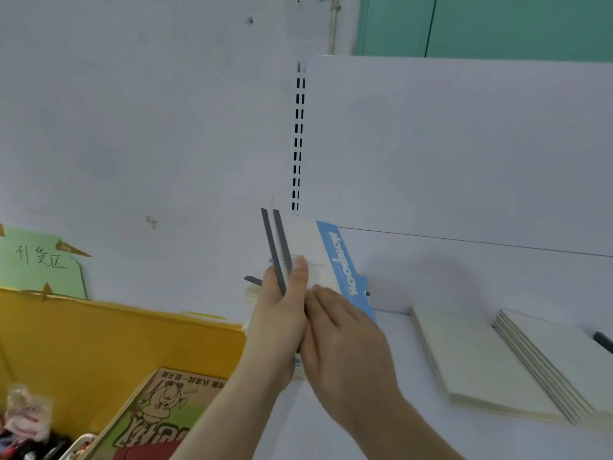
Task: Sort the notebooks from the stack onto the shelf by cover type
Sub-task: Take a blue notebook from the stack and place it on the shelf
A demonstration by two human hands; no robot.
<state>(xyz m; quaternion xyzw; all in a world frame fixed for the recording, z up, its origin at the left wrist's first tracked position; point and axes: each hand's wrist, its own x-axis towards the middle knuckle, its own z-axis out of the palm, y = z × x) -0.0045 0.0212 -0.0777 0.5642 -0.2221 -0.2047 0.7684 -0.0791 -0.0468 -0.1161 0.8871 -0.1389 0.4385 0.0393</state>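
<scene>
Both my forearms reach up from the near edge toward the white shelf [497, 277]. My left hand [278, 313] grips a fanned clutch of notebooks [311, 260] stood on end, thumb pressed to the pale facing page, fingers wrapped behind; two dark-spined ones [277, 247] splay to the left. My right hand [341, 330] lies against the blue-covered notebook [345, 273] at the right of the clutch, fingers fairly straight and tucked into the pages; whether they pinch a cover I cannot tell.

Right of my hands, two pale stacks lie flat on the shelf: a plain one [471, 363] and, just beside it, a stepped one [557, 353]. A dark object [603, 341] shows at the far right edge, too cropped to name. Near left sit a yellow box [99, 333], a cartoon-printed carton [159, 413] and a green handwritten sign [39, 260] on the wall.

By my reading, the sort is partway done and I am separating one notebook from the clutch. Next I need to pull the blue one free without spilling the rest, then give it its own spot, since neither pile seems to match it.
</scene>
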